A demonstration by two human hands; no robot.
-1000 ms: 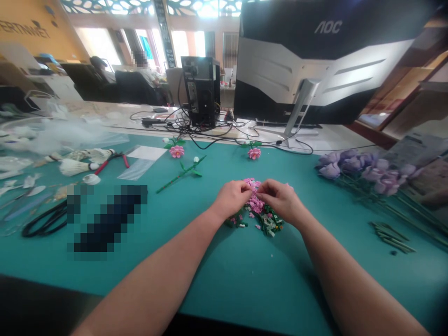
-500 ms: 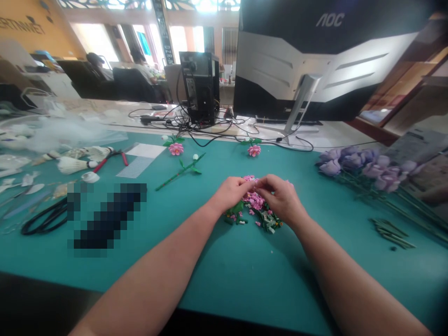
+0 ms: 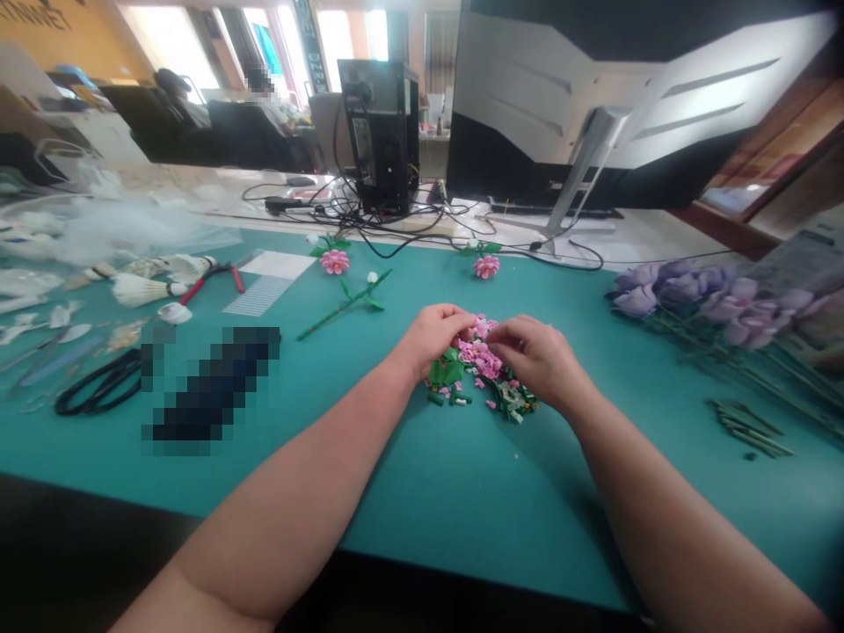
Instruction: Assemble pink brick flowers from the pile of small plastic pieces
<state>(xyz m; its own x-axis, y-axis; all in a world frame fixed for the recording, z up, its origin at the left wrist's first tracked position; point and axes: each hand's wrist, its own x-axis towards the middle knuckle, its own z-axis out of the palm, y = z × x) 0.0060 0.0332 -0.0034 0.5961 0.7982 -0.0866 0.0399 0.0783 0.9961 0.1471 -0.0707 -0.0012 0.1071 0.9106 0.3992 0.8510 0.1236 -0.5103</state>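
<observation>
Your left hand point(image 3: 432, 338) and right hand point(image 3: 537, 360) meet in the middle of the frame over a pile of small pink and green pieces point(image 3: 486, 369), which lies on the teal bench point(image 3: 422, 501). The left hand's fingers curl down onto the pile's left edge, above some green leaves. The right hand's fingertips are drawn together and point toward the left hand, touching the pink pieces at the top. I cannot tell whether either hand actually grips a piece, as they are too small to see.

Above the pile and to its left lies a green stem point(image 3: 343, 305), with one pink flower point(image 3: 335, 261) beyond it and another point(image 3: 486, 266) straight above the pile. A bunch of purple flowers point(image 3: 712, 299) lies at the right edge, with short green sticks point(image 3: 752, 428) below it. Shuttlecocks point(image 3: 141, 288) lie at the left.
</observation>
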